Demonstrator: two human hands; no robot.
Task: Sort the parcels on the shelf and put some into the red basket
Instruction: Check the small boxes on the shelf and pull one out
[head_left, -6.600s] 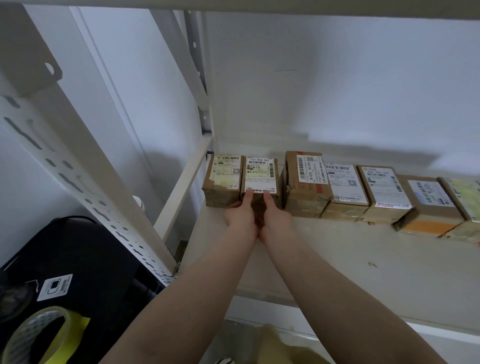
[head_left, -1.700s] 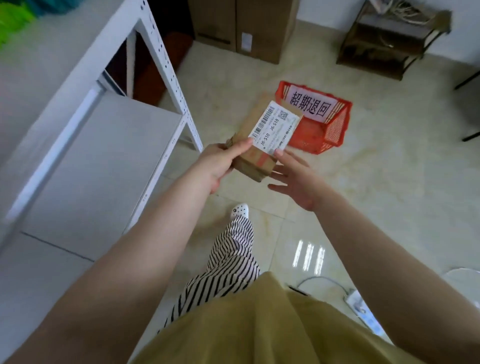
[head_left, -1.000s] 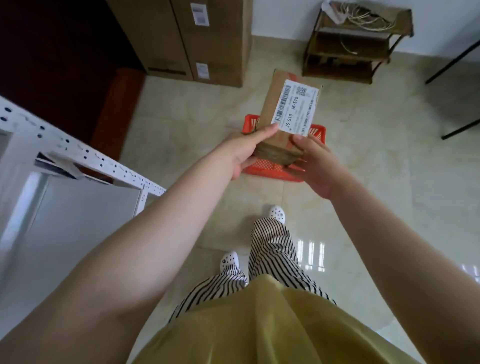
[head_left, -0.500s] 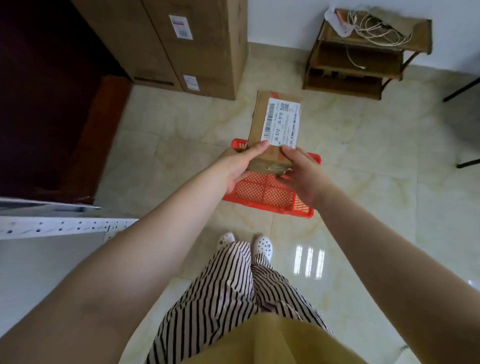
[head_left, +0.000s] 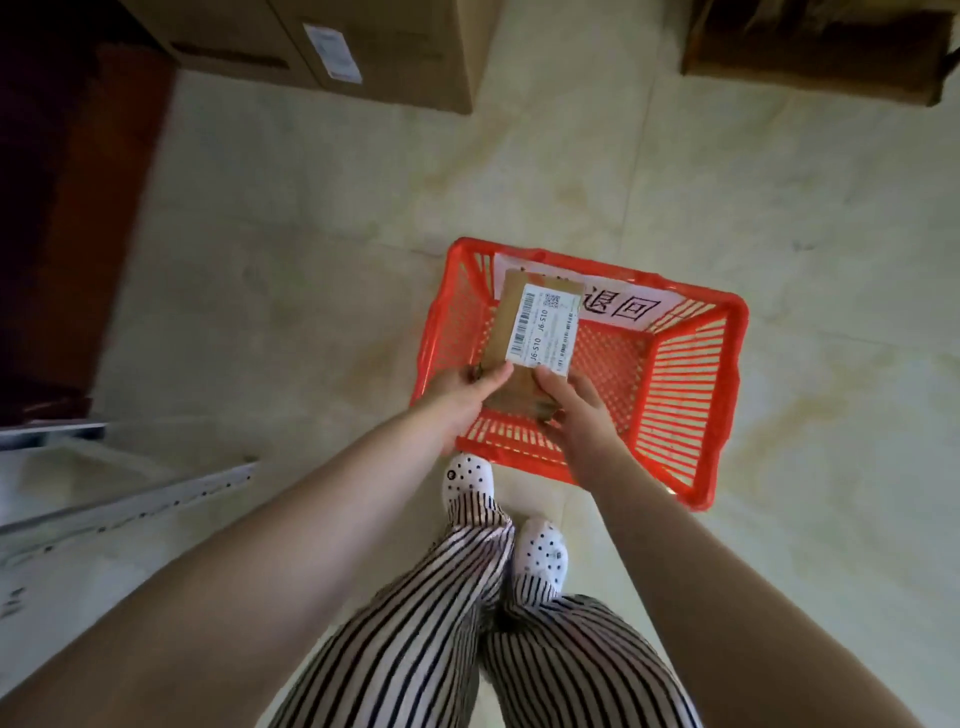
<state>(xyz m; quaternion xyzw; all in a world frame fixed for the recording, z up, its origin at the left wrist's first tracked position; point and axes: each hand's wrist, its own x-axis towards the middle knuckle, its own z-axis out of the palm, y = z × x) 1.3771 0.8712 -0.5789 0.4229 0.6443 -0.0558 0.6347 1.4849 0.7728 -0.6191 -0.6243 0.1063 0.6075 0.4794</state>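
Note:
A brown cardboard parcel (head_left: 522, 338) with a white barcode label marked J6-S10 hangs over the left half of the red plastic basket (head_left: 680, 395) on the floor. My left hand (head_left: 460, 397) grips the parcel's near left corner, thumb on top. My right hand (head_left: 576, 408) grips its near right corner, thumb beside the label. A white sign with black characters lies against the basket's far wall, partly hidden by the parcel. The basket's mesh bottom shows nothing else inside.
Large cardboard boxes (head_left: 332, 47) stand on the floor at the far left, a low wooden rack (head_left: 815, 47) at the far right. The white metal shelf frame (head_left: 119, 499) juts in from the left. My feet in white dotted shoes (head_left: 537, 551) stand right before the basket.
I have leaned down over the basket. Both hands have lowered the parcel from above the basket's far side to just over its inside.

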